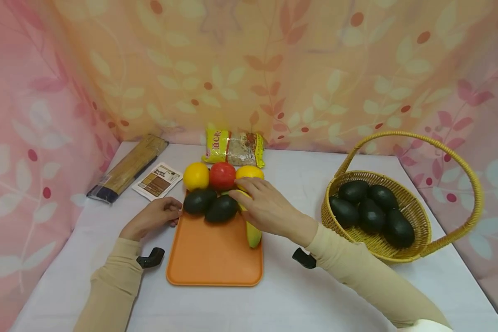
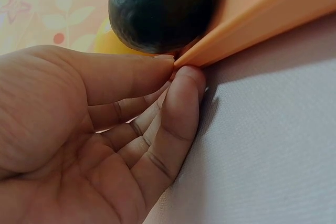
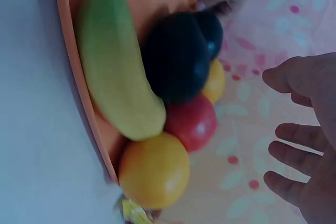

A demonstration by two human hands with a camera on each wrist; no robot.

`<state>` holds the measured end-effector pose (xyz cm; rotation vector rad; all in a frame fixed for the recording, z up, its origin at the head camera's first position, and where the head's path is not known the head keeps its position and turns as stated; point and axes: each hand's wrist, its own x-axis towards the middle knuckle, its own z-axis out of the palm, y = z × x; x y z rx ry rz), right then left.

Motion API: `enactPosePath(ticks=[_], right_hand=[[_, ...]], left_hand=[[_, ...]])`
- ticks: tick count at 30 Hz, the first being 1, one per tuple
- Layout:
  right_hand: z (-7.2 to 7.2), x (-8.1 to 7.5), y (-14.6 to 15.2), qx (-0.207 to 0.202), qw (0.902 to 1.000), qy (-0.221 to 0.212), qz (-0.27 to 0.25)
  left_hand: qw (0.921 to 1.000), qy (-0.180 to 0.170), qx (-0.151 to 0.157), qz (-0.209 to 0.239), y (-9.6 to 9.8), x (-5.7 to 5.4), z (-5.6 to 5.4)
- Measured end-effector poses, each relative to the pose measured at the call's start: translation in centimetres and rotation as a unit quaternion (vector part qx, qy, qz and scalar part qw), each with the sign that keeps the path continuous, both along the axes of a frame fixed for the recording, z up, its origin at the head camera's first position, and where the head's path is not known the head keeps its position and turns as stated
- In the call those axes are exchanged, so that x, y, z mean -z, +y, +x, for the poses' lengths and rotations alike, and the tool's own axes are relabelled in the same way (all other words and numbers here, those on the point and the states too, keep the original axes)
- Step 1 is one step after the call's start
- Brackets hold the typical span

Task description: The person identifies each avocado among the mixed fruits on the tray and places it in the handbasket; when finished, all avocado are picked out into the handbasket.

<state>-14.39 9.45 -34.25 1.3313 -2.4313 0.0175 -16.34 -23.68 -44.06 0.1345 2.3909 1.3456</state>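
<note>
Right hand (image 1: 274, 205) is over the banana (image 1: 254, 235), clearly the nearer of our two hands to it. In the right wrist view its fingers are spread wide; we see nothing in that grip, and contact we cannot tell. Banana lies along the right edge of the orange tray (image 1: 216, 258), long axis running near to far, stem end toward us, partly beneath the hand.

Left hand (image 1: 155, 216) pinches the tray's left rim, thumb against fingers, a narrow grip.

In the tray: two dark avocados (image 1: 221, 209) side by side, left of the banana. At its far end, two yellow fruits (image 1: 196, 176) flank a red one (image 1: 222, 175); whether all sit inside the rim we cannot tell.

Wicker basket (image 1: 417, 219), well apart on our right across the desk (image 1: 290, 295), holds five more avocados (image 1: 371, 216), handle upright.
</note>
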Motion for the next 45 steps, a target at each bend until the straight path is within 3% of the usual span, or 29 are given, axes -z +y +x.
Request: enactPosePath(ticks=[11, 15, 19, 23, 30, 38, 45], right_hand=[[-0.9, 3.5, -4.6, 0.014, 0.9961, -0.033, 0.081], [-1.1, 4.3, -4.8, 0.013, 0.9948, -0.053, 0.086], [-1.1, 4.9, -4.8, -0.010, 0.9961, -0.046, 0.074], [-1.1, 5.1, -4.8, -0.025, 0.9967, -0.040, 0.066], [-1.1, 5.1, -4.7, -0.013, 0.9949, -0.038, 0.092], [-1.1, 5.6, -4.4, -0.010, 0.9964, -0.025, 0.080], [-0.4, 3.9, -2.9, -0.017, 0.9993, -0.020, 0.027]], left_hand=[[1.0000, -0.003, -0.007, 0.005, 0.3, 0.0, 0.1], [1.0000, 0.000, -0.006, 0.004, 0.4, -0.2, 0.1], [1.0000, 0.005, -0.003, 0.002, 0.5, -0.3, 0.0], [1.0000, 0.009, -0.003, -0.002, 0.4, -0.3, -0.1], [1.0000, 0.004, -0.001, 0.003, 0.3, -0.4, -0.1], [1.0000, -0.004, 0.000, 0.006, 0.2, -0.2, -0.1], [1.0000, -0.004, -0.002, 0.006, 0.2, -0.2, 0.0]])
